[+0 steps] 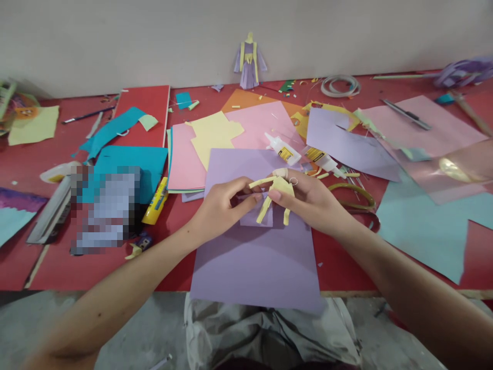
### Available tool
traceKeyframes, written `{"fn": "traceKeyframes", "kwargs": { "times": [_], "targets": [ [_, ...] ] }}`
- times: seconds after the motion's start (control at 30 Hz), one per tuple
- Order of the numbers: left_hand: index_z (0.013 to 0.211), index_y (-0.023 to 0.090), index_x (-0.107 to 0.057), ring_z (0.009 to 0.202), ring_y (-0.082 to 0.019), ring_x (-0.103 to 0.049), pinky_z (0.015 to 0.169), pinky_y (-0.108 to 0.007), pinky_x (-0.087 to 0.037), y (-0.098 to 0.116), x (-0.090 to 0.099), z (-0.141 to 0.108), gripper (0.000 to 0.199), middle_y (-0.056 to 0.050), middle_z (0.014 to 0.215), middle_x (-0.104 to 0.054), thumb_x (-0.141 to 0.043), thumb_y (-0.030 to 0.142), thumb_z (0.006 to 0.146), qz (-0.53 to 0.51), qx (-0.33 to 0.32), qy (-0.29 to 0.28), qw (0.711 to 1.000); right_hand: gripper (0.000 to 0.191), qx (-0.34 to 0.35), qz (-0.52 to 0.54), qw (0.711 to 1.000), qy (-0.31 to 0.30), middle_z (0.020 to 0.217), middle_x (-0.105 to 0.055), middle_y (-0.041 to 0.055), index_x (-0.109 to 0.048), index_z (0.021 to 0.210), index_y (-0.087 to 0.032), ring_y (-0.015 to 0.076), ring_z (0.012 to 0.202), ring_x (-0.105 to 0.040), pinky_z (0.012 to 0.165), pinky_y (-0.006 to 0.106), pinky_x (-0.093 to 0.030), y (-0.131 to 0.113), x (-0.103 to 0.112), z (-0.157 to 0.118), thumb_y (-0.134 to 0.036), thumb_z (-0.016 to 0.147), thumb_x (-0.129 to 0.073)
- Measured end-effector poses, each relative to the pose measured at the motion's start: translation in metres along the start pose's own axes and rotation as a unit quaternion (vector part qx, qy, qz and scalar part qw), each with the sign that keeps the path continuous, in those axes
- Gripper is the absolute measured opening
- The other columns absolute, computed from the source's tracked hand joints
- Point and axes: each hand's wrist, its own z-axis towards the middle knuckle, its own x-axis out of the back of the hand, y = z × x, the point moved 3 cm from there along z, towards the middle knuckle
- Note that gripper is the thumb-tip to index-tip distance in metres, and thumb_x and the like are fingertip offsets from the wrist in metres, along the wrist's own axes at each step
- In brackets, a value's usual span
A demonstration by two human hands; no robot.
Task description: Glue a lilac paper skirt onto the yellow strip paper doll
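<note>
Nearest: grey cloth (pixel 269 334) of the lap. Just beyond, on the red table (pixel 173 270): big purple sheet (pixel 254 267), slightly over the near edge. Squarely under both hands, so probably serving as a work surface.

In the right hand (pixel 316 200): yellow paper cutout (pixel 284 186), over the sheet, straight ahead of the body. Thumb on the front face, other fingers behind, so pinching at the body. Likely gripped there because of thin, bendable limbs: two strips pointing down, one reaching toward the left hand (pixel 227 203).

On the left: thumb laid by a small purple piece (pixel 250 218), fingers curled and partly hidden. Can't tell whether pinching the piece or just steadying it.

Off to the left: yellow glue stick (pixel 155 200), label side up, within easy reach. Ahead of the right hand: glue bottle (pixel 285 150) lying on its side, second bottle (pixel 321 158) close by, probably parked there for quick grabs.

Further back: pink paper (pixel 188 159) in a stack, ragged yellow sheet (pixel 215 133) partly on top, cutter knife (pixel 408 114) at far right.

Farthest: purple-and-yellow paper doll (pixel 249 61) upright against the wall (pixel 154 41), facing the seat, presumably propped for visibility.
</note>
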Motion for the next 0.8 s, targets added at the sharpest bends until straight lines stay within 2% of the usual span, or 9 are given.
{"fn": "traceKeyframes", "kwargs": {
  "times": [0.1, 0.33, 0.57, 0.8],
  "targets": [
    [0.085, 0.016, -0.061, 0.063, -0.008, -0.047, 0.057, -0.02, -0.036, 0.0007, 0.0016, 0.0001, 0.017, 0.003, 0.072, -0.058, -0.059, 0.032, 0.091, -0.013, 0.003, 0.01, 1.0, 0.03, 0.001, 0.018, 1.0, -0.005, 0.081, -0.06, 0.001, -0.063, 0.091, -0.019, 0.0121, 0.071, -0.055, 0.059, 0.023, -0.046, 0.0014, -0.001, -0.0002, -0.047, 0.085, -0.069],
    [0.086, 0.017, -0.062, 0.065, -0.009, -0.052, 0.06, -0.02, -0.04, 0.0027, 0.0045, 0.0002, 0.016, 0.002, 0.076, -0.062, -0.061, 0.032, 0.09, -0.02, -0.003, 0.028, 0.999, 0.026, -0.012, 0.039, 0.999, -0.001, 0.073, -0.062, -0.0006, -0.064, 0.092, -0.019, 0.0117, 0.066, -0.059, 0.055, 0.022, -0.048, 0.0049, -0.0005, -0.0001, -0.045, 0.088, -0.067],
    [0.094, 0.018, -0.063, 0.072, -0.011, -0.056, 0.065, -0.021, -0.045, -0.0011, 0.0024, 0.0006, 0.018, -0.001, 0.084, -0.065, -0.061, 0.036, 0.09, -0.014, -0.004, 0.028, 0.999, 0.024, -0.015, 0.011, 1.0, 0.011, 0.072, -0.062, 0.0009, -0.062, 0.091, -0.018, 0.0128, 0.064, -0.059, 0.055, 0.024, -0.048, 0.006, -0.0008, -0.0008, -0.042, 0.093, -0.06],
    [0.095, 0.018, -0.061, 0.072, -0.01, -0.056, 0.065, -0.021, -0.044, -0.0035, 0.0018, 0.0, 0.018, 0.0, 0.083, -0.062, -0.061, 0.036, 0.091, -0.029, -0.003, 0.015, 0.999, 0.021, -0.007, -0.027, 0.999, 0.015, 0.071, -0.061, 0.0003, -0.061, 0.088, -0.018, 0.0117, 0.061, -0.057, 0.053, 0.023, -0.045, 0.0051, -0.0006, -0.0013, -0.039, 0.094, -0.058]
  ]
}}
